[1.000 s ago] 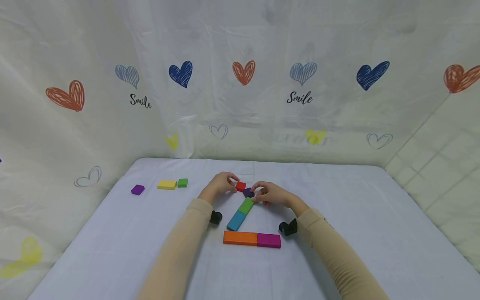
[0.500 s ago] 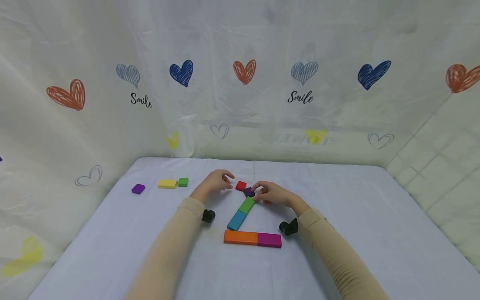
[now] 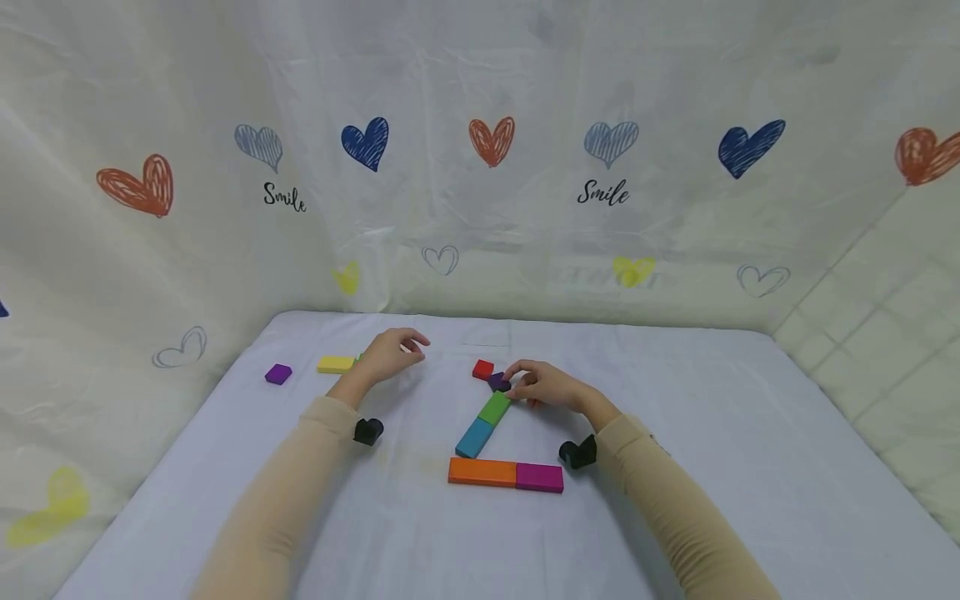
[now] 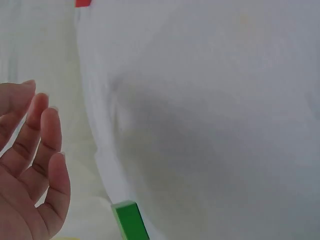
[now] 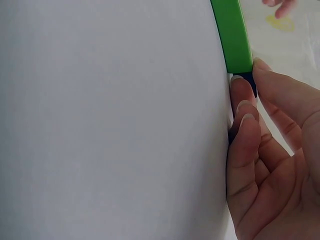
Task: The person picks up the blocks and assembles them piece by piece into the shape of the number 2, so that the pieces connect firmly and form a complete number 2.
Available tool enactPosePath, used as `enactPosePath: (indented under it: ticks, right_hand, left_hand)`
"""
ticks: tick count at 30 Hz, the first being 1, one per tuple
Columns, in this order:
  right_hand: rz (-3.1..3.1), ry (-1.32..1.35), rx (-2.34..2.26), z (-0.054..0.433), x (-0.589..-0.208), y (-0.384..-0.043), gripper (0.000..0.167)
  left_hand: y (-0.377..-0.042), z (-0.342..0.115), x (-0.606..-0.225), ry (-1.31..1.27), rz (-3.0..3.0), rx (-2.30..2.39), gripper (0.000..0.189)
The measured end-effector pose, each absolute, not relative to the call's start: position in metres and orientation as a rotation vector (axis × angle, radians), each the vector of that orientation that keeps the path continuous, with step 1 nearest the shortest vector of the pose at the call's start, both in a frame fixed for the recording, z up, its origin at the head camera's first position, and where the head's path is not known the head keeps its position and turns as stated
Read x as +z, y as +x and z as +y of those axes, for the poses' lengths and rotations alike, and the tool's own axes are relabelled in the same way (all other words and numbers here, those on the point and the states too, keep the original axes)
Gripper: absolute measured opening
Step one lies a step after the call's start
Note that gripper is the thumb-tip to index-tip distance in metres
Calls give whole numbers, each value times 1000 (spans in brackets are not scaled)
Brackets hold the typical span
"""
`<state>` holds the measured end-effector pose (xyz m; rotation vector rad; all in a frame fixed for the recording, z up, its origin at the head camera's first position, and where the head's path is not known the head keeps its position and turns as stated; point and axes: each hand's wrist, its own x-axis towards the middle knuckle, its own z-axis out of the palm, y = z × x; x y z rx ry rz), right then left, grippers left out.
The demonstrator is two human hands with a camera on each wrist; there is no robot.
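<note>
My left hand hovers over the back left of the table, holding nothing, its fingers loosely bent. Beneath it in the head view lie a yellow block and a small green block, partly hidden there. My right hand pinches a dark purple block between thumb and fingers; the hand covers part of it. A red block sits just beyond that, and a longer green block meets its near side. A blue block continues the slanted row. Another bit of red shows under the right hand.
An orange block and a magenta block lie end to end in front of the slanted row. At the far left is a purple block. A white cloth covers the table; a printed curtain hangs behind.
My left hand has let go of the red block and moved left, now over the yellow and small green blocks. The right hand stays at the dark purple block.
</note>
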<state>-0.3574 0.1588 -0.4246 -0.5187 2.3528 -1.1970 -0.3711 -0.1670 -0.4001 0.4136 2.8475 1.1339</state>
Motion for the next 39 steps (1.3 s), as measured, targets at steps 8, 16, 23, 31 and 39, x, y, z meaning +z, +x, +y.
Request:
enactPosePath:
  ticks: [8,16,23,31,39]
  right_hand:
    - [2357,-526,-1195,159,-427,-359,28]
    - [2360,-524,-1189,158,-427,-359,29]
    - [2363,-524,-1192,157,-427,-359,30]
    - [2360,-518,-1189,157,-426,-360,30]
    - [2359,-523,-1184,158,-427,-359,30]
  left_hand:
    - [-366,-197,-401,429,2886,1158,28]
    - [-364,-222,-399,291,2933,1103,30]
    - [-363,-244,-405,156,2942,1118,33]
    - [-361,-260,-410,15,2868,1147,37]
    - [-363,-261,-413,31,2880,1124,38]
